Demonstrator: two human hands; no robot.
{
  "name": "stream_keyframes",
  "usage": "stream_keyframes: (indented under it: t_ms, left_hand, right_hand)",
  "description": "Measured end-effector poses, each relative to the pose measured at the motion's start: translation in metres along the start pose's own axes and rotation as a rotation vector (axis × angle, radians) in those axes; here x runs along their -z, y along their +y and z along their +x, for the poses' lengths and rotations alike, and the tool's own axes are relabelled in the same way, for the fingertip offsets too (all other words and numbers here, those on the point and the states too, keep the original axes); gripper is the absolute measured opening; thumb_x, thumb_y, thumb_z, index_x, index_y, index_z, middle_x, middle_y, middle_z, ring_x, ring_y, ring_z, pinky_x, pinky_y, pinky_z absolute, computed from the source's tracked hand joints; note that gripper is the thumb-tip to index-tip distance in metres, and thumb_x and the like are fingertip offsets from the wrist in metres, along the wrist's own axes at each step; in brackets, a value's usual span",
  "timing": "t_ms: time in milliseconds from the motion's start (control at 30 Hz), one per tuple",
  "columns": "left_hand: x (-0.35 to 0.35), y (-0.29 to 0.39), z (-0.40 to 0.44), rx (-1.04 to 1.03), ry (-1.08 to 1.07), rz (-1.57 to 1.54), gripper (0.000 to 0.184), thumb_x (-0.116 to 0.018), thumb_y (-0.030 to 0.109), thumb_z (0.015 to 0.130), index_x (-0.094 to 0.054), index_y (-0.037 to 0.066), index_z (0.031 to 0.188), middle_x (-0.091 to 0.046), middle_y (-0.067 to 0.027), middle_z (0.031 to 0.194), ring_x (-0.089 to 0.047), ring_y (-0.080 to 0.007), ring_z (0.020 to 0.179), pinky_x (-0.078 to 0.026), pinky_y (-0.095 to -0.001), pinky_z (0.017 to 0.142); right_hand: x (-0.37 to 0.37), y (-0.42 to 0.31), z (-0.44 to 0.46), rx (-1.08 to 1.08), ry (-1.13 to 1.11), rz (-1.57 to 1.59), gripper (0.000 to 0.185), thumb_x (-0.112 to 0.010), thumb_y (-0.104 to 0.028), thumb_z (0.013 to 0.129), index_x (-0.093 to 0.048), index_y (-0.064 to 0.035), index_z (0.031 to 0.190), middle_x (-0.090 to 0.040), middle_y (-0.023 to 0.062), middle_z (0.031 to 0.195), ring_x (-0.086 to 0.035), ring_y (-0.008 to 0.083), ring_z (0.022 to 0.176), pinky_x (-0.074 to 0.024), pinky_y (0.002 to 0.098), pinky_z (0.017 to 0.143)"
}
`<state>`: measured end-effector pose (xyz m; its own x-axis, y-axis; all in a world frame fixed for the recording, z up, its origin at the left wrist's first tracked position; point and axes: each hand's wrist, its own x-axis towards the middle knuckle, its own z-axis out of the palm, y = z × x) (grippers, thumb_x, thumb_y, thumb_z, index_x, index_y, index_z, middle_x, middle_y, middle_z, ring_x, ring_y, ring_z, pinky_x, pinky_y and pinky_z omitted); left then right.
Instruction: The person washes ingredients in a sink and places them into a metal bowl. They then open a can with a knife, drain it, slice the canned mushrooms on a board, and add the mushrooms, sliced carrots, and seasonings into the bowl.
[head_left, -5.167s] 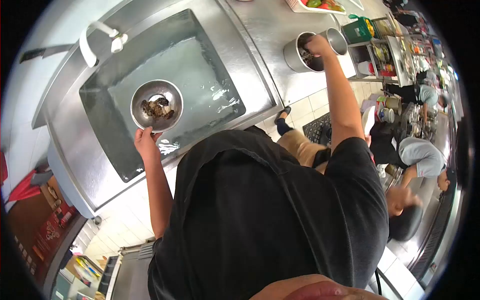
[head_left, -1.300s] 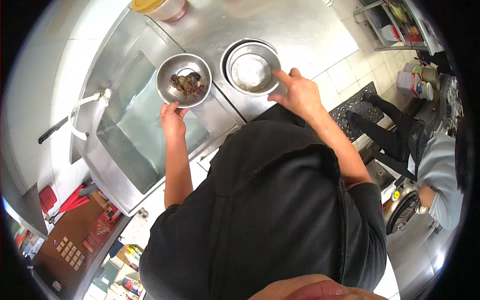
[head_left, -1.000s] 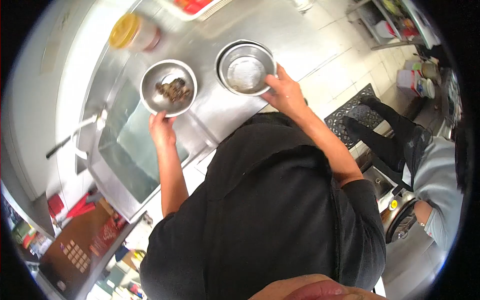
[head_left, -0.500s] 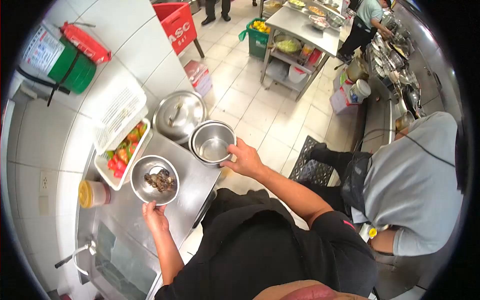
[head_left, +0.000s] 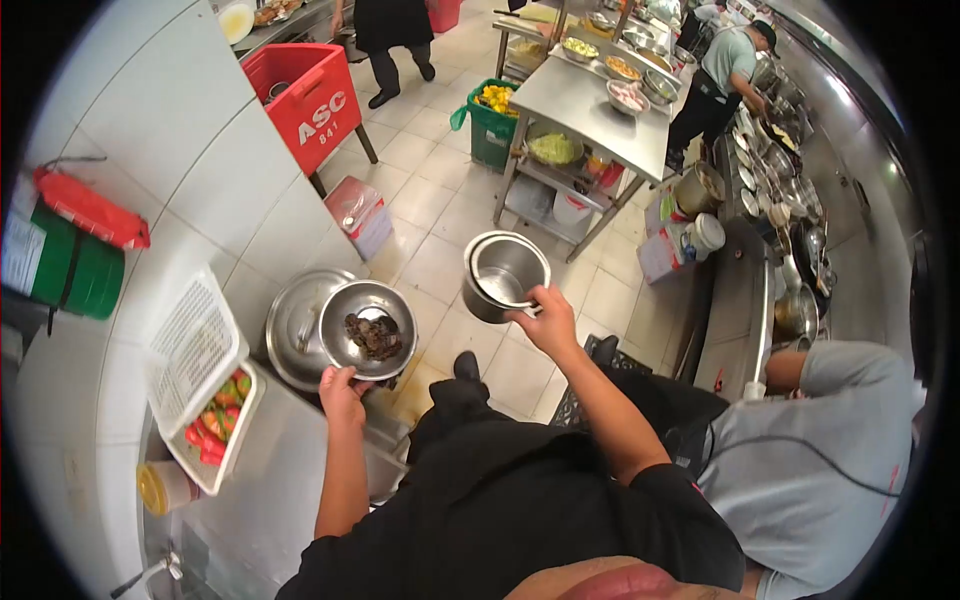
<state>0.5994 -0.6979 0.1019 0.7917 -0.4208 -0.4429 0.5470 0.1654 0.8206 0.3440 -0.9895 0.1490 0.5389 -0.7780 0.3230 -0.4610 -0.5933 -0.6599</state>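
Note:
My left hand (head_left: pixel 343 393) is closed on the near rim of a steel bowl (head_left: pixel 352 302). Dark brown food pieces (head_left: pixel 374 337) lie in it; their kind is unclear. Two nested steel pots (head_left: pixel 484 300) hang over the floor, their rim pinched by my right hand (head_left: pixel 546 322). Behind the bowl, and partly hidden by it, is a round steel lid (head_left: pixel 290 312). A white plastic basket (head_left: pixel 224 454) with red and green peppers (head_left: pixel 214 422) sits on the steel counter (head_left: pixel 270 480) to the left.
A yellow-lidded tub (head_left: pixel 165 488) stands by the wall. Ahead are a red bin (head_left: pixel 305 110), a green bin (head_left: pixel 490 135) and a steel prep table (head_left: pixel 595 105). One person in grey (head_left: pixel 800 450) is close on my right; another (head_left: pixel 725 80) works farther along the cooking line.
My view has turned and moved forward. The bowl has shifted from above the counter to in front of the lid. My right hand has carried the pots away from the counter, over the floor.

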Motion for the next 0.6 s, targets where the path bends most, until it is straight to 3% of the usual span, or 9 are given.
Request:
stream_keyframes:
  t_ms: [167,200,300,400,433,600]
  left_hand:
    - [-0.098,0.002,0.087,0.067,0.024,-0.024,0.008,-0.057,0.002,0.084,-0.053,0.008,0.082,-0.058,-0.0044,0.085,-0.061,-0.0170,0.073,-0.058,-0.0332,0.058]
    - [-0.110,-0.006,0.115,0.062,-0.009,-0.039,0.006,-0.057,0.002,0.083,-0.056,0.006,0.087,-0.058,-0.0047,0.086,-0.061,-0.0170,0.074,-0.058,-0.0339,0.059]
    - [-0.167,0.001,0.171,0.054,-0.042,-0.002,0.017,-0.059,0.008,0.083,-0.062,0.007,0.099,-0.057,-0.0011,0.084,-0.056,-0.0134,0.072,-0.051,-0.0305,0.058]
    - [-0.216,0.023,0.214,0.043,-0.084,0.004,0.003,-0.061,0.004,0.084,-0.058,0.004,0.084,-0.057,-0.0035,0.081,-0.058,-0.0146,0.070,-0.059,-0.0360,0.062]
    - [-0.231,0.025,0.234,0.037,-0.105,0.016,0.010,-0.060,0.002,0.085,-0.054,0.004,0.078,-0.058,-0.0052,0.079,-0.062,-0.0164,0.068,-0.061,-0.0369,0.061]
    - [-0.291,0.041,0.288,0.002,-0.151,0.079,0.012,-0.059,0.001,0.086,-0.052,0.007,0.078,-0.063,-0.0067,0.082,-0.064,-0.0166,0.070,-0.060,-0.0355,0.063]
  right_hand:
    - [0.022,0.062,0.062,-0.199,0.041,-0.017,0.040,-0.091,-0.020,0.065,-0.061,-0.0036,0.085,-0.061,0.0092,0.085,-0.064,0.0225,0.073,-0.0532,0.0354,0.065]
    - [0.027,0.077,0.075,-0.202,0.037,-0.048,0.039,-0.091,-0.015,0.065,-0.060,-0.0017,0.085,-0.061,0.0086,0.085,-0.064,0.0212,0.072,-0.0538,0.0333,0.065]
    - [0.040,0.104,0.110,-0.130,0.116,-0.257,0.037,-0.091,-0.018,0.066,-0.064,-0.0018,0.086,-0.064,0.0084,0.079,-0.060,0.0203,0.070,-0.0497,0.0330,0.065]
    - [0.040,0.102,0.145,-0.346,0.197,-0.008,0.031,-0.088,-0.017,0.072,-0.065,-0.0013,0.088,-0.066,0.0052,0.075,-0.060,0.0118,0.068,-0.0492,0.0292,0.062]
    - [0.036,0.110,0.157,-0.322,0.250,-0.046,0.029,-0.087,-0.014,0.074,-0.065,-0.0012,0.087,-0.068,0.0032,0.076,-0.060,0.0086,0.070,-0.0495,0.0268,0.063]
    - [0.022,0.184,0.216,-0.346,0.321,0.054,0.027,-0.085,-0.011,0.078,-0.062,-0.0016,0.087,-0.068,0.0011,0.077,-0.059,0.0058,0.069,-0.0476,0.0212,0.063]
